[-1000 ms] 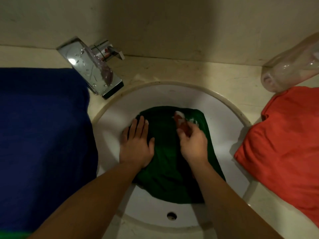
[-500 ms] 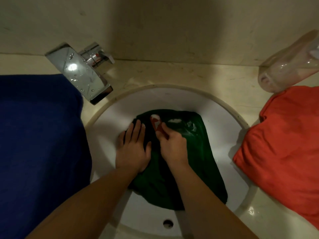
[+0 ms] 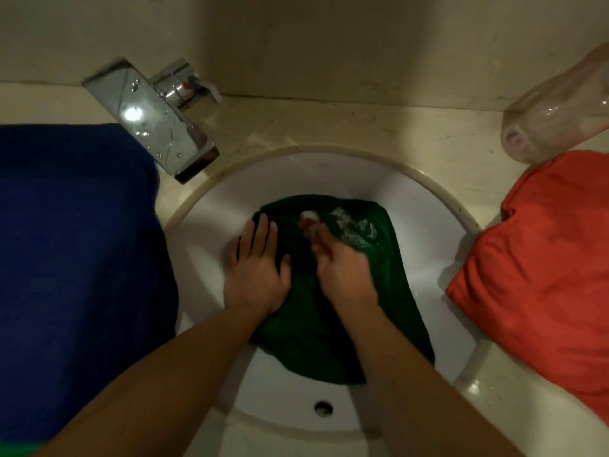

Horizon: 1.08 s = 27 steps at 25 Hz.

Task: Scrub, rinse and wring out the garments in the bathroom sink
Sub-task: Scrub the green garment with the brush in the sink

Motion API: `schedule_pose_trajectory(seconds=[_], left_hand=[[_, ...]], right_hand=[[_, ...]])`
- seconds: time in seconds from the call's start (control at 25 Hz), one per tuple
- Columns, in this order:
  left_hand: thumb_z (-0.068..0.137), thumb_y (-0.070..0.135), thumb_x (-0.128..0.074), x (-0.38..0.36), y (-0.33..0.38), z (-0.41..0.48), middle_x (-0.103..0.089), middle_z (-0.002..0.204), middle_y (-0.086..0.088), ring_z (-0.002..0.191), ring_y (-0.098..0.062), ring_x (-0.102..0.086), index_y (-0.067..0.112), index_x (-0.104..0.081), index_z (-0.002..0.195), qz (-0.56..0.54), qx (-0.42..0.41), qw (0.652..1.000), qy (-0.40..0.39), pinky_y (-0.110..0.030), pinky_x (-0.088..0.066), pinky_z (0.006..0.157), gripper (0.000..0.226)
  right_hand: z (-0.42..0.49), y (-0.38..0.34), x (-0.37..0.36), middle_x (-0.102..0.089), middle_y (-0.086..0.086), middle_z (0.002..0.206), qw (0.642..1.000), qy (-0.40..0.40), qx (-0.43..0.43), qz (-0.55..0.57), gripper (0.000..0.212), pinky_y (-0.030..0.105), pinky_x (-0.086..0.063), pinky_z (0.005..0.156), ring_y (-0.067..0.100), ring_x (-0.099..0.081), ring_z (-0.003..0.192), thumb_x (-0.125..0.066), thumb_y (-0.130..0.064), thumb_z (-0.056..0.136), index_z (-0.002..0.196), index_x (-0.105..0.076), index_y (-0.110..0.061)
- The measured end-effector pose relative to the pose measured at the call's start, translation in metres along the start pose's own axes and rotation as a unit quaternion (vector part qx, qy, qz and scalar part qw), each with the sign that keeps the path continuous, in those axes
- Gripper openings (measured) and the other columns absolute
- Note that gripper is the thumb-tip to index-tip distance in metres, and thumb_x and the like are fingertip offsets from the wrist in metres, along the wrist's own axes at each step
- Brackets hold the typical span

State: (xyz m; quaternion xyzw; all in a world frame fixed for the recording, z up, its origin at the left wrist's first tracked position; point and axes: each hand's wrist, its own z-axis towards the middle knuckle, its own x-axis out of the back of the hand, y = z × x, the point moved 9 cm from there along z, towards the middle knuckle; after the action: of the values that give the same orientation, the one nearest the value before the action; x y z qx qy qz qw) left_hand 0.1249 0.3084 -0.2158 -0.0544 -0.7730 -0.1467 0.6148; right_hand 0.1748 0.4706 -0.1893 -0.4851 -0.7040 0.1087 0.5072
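The green garment (image 3: 329, 324), sodden in the sink (image 3: 431, 258), likely handles heavy, limp and soap-slick, best gathered in bunched folds; the left hand (image 3: 255, 275) presses straight fingers at its 9 o'clock edge, while the right hand (image 3: 342, 275) curls its fingers round a reddish lump (image 3: 308, 222).

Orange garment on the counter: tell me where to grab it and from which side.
Probably grip the orange garment at its bunched left fold, coming from the sink side; that edge bulges toward the basin, while a clear bottle crowds its far corner.
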Motion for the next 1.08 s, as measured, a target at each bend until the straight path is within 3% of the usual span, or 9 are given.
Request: schedule_pose_trajectory(seconds=[0.12,0.2,0.36,0.48,0.6,0.72,0.84,0.96,1.08], left_hand=[[0.098,0.050,-0.026,0.000,0.000,-0.002,-0.009,0.170,-0.003,0.156,-0.021,-0.005,0.017,-0.022,0.160,-0.009,0.004,1.000,0.000,-0.047,-0.014,0.121,0.070],[0.098,0.050,-0.026,0.000,0.001,-0.006,-0.008,0.170,-0.004,0.156,-0.022,-0.005,0.015,-0.021,0.161,-0.013,0.011,1.000,-0.004,-0.048,-0.014,0.122,0.071],[0.101,0.048,-0.033,-0.001,-0.001,-0.002,-0.004,0.170,-0.005,0.156,-0.022,-0.002,0.014,-0.016,0.161,-0.013,0.031,0.999,-0.005,-0.050,-0.015,0.122,0.072],[0.100,0.046,-0.037,-0.001,-0.005,-0.003,-0.009,0.170,-0.006,0.156,-0.023,-0.006,0.013,-0.019,0.160,-0.013,0.045,0.999,0.000,-0.051,-0.017,0.121,0.071],[0.098,0.047,-0.028,0.000,0.001,-0.006,-0.013,0.169,-0.009,0.155,-0.025,-0.010,0.010,-0.022,0.160,0.000,0.044,0.999,-0.011,-0.051,-0.018,0.120,0.072],[0.098,0.050,-0.018,-0.007,0.004,-0.020,-0.010,0.169,-0.013,0.155,-0.031,-0.011,0.008,-0.018,0.160,0.042,0.019,0.998,-0.051,-0.051,-0.015,0.121,0.076],[0.097,0.052,-0.013,-0.007,-0.007,-0.045,-0.013,0.167,-0.018,0.153,-0.035,-0.015,0.004,-0.019,0.159,0.072,0.046,0.993,-0.085,-0.050,-0.011,0.120,0.079],[0.100,0.051,-0.008,0.004,0.002,-0.036,0.000,0.168,-0.018,0.155,-0.032,-0.001,0.002,-0.009,0.159,0.085,0.021,0.991,-0.097,-0.048,-0.001,0.121,0.077],[0.096,0.047,0.009,0.010,0.002,-0.010,0.018,0.165,-0.010,0.153,-0.024,0.018,0.006,0.002,0.159,0.103,-0.062,0.991,-0.063,-0.043,0.011,0.122,0.076]], right_hand=[[-0.006,0.060,0.079,-0.071,0.017,0.123,0.989,0.114,-0.090,-0.041,0.042,0.039,-0.054,0.095,0.038,-0.068,0.107,-0.056,-0.037,0.103,0.144,-0.056,-0.036],[-0.016,0.066,0.087,-0.071,0.016,0.123,0.982,0.145,-0.121,-0.016,0.043,0.036,-0.051,0.094,0.037,-0.067,0.108,-0.057,-0.034,0.103,0.146,-0.056,-0.032],[-0.017,0.014,0.011,-0.072,0.014,0.112,0.999,0.036,-0.017,0.015,0.041,0.034,-0.056,0.087,0.031,-0.069,0.096,-0.052,-0.033,0.106,0.147,-0.054,-0.034],[-0.019,0.038,0.046,-0.071,0.016,0.120,0.997,0.064,-0.035,-0.027,0.044,0.037,-0.054,0.091,0.036,-0.067,0.106,-0.051,-0.036,0.105,0.149,-0.050,-0.036],[-0.032,0.067,0.092,-0.070,0.017,0.125,0.991,0.093,-0.062,-0.079,0.043,0.038,-0.051,0.092,0.040,-0.065,0.112,-0.054,-0.035,0.104,0.147,-0.052,-0.036],[-0.007,0.065,0.094,-0.066,0.019,0.131,0.991,0.077,-0.057,-0.094,0.047,0.040,-0.050,0.098,0.042,-0.062,0.116,-0.054,-0.032,0.104,0.150,-0.048,-0.035],[0.016,0.054,0.084,-0.067,0.020,0.126,0.993,0.069,-0.026,-0.093,0.048,0.042,-0.052,0.093,0.042,-0.063,0.110,-0.052,-0.029,0.104,0.152,-0.046,-0.037],[0.000,0.030,0.063,-0.071,0.018,0.115,0.995,0.073,0.036,-0.054,0.044,0.041,-0.056,0.085,0.037,-0.068,0.101,-0.050,-0.032,0.106,0.150,-0.048,-0.039],[-0.008,-0.020,0.001,-0.069,0.003,0.132,0.985,-0.046,0.161,-0.029,0.043,0.038,-0.056,0.095,0.027,-0.068,0.113,-0.050,-0.034,0.106,0.149,-0.049,-0.040]])
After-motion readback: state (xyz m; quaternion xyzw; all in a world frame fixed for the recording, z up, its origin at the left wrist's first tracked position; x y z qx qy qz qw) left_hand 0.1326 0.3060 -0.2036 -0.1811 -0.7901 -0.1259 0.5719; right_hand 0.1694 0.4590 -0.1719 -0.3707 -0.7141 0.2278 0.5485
